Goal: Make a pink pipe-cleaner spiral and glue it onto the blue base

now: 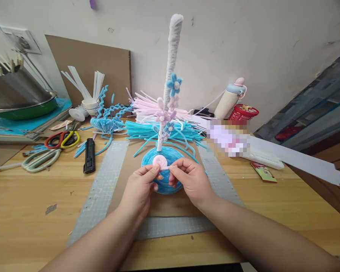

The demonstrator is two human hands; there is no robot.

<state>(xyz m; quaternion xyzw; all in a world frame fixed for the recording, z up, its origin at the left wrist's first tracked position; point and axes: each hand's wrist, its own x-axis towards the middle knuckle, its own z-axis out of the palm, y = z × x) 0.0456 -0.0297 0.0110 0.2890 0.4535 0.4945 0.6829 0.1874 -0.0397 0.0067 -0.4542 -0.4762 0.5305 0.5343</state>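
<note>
Between thumb and fingers, my left hand (140,185) pinches a pale pink coil of pipe cleaner (159,161), wound in a flat spiral. My right hand (191,181) is closed on the loose end of the same pipe cleaner, just right of the coil. Both hands are over a round blue base (150,154) of wound pipe cleaner, which they partly hide. Behind the coil rises a white wrapped stem (172,53), leaning slightly right. Fuzzy flowers sit along it, among them a blue flower (174,84) and a pink flower (162,116).
Bundles of blue pipe cleaners (158,131) and pink pipe cleaners (147,107) lie behind the stem. Scissors (42,160) and a black box cutter (89,156) are at left. A bottle (228,102) and red tub (243,112) stand back right. Brown cardboard (124,196) covers part of a cutting mat (93,204).
</note>
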